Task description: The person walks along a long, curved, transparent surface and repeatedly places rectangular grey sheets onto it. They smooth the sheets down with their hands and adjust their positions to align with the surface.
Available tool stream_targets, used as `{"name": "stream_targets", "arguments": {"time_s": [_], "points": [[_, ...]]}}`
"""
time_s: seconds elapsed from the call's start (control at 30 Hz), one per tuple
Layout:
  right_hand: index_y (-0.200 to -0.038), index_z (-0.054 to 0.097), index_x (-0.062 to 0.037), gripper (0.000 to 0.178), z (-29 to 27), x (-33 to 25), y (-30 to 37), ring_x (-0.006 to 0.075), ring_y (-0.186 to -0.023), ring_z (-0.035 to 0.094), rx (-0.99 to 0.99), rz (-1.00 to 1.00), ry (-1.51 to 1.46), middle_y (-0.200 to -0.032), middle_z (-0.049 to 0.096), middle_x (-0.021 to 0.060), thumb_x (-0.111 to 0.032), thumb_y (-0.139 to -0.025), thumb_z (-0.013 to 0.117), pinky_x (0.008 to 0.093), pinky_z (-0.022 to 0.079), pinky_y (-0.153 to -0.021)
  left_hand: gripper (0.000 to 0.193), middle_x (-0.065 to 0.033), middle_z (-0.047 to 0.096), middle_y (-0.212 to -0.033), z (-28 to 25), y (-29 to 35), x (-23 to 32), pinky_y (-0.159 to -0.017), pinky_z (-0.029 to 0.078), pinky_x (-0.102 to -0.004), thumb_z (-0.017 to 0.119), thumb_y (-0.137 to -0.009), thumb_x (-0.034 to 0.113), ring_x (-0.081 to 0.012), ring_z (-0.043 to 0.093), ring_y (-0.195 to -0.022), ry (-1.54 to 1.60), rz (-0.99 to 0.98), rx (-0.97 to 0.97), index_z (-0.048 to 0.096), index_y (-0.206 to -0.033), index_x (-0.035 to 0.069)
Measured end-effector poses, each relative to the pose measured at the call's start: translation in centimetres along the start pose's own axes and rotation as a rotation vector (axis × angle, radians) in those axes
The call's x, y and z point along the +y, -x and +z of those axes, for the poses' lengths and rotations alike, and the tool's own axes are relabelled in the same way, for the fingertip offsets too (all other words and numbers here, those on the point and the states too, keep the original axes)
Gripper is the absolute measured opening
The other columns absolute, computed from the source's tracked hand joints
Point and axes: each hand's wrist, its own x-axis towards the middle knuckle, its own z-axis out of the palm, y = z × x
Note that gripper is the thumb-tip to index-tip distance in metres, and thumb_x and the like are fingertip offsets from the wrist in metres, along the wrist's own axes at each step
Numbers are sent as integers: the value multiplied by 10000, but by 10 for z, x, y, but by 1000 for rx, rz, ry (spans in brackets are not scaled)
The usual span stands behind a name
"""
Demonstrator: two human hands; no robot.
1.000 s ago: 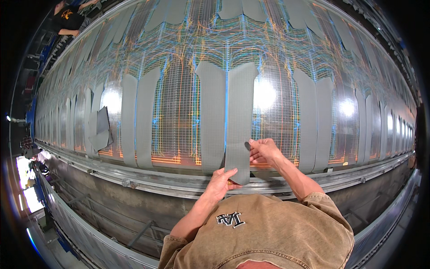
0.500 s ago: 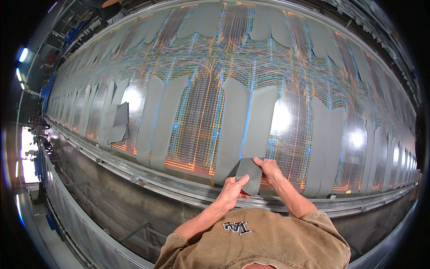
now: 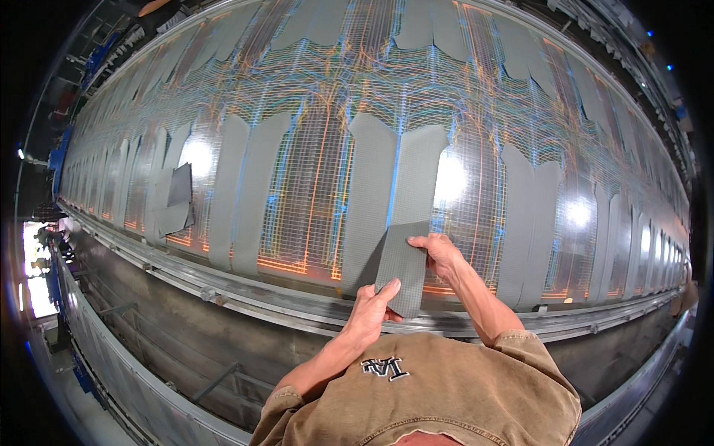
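Note:
A long grey strip of sheet material (image 3: 402, 262), with a fine grid texture, lies with its far part on the long patterned table (image 3: 309, 186). Its near end is raised off the surface and casts a shadow on the strip beside it. My left hand (image 3: 370, 311) pinches the lower left corner between thumb and fingers. The strip's right edge, higher up, is gripped by my right hand (image 3: 440, 257), thumb on top. Another grey strip (image 3: 366, 186) lies flat just to the left. The undersides of both grips are hidden.
Similar grey strips, such as one pair (image 3: 529, 215), line both long sides of the table. Small loose grey pieces (image 3: 179, 189) lie at the left. A metal rail (image 3: 297, 303) runs along the near edge. A person's arm (image 3: 154, 6) shows at the far left corner.
The strip's near end is lifted further, and more of its length stands up toward me. My right hand has moved up along its edge. The whole view has shifted slightly.

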Motion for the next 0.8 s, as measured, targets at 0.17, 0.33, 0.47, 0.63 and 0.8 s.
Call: {"name": "stream_targets", "arguments": {"time_s": [0.17,0.33,0.47,0.63,0.8], "points": [[-1045,596,89,263,-6,-20,-32,228,-852,652,-32,-78,-184,-963,654,169,-132,-901,596,348,557,-741,260,-6,641,-778,17,9,12,-503,503,-245,585,-935,289,-86,598,-652,-33,95,-60,647,-869,45],[-1021,595,107,252,-5,-69,-33,238,-822,663,-76,-239,-214,-943,658,181,-93,-870,619,347,564,-738,297,5,629,-774,33,35,42,-478,503,-242,554,-958,264,-72,584,-656,-94,220,-140,656,-797,36],[-1007,602,97,217,4,-98,-20,235,-799,664,-82,-303,-189,-939,663,178,-49,-849,626,340,563,-723,306,-14,636,-772,22,47,34,-491,515,-251,554,-958,267,-76,594,-659,-125,217,-137,663,-830,12],[-1001,605,87,209,-35,-114,-116,263,-799,660,-19,-352,-242,-952,657,178,-38,-839,650,374,560,-711,317,-34,648,-773,8,32,-1,-503,517,-244,571,-948,267,-77,596,-633,-119,109,-75,661,-846,-19],[-1026,595,54,196,-24,-145,-128,211,-855,649,202,-449,-110,-989,657,147,-21,-850,640,329,529,-763,280,-33,655,-821,-27,12,-30,-569,507,-265,570,-949,252,-88,599,-703,-249,109,-47,658,-918,-12]]}}
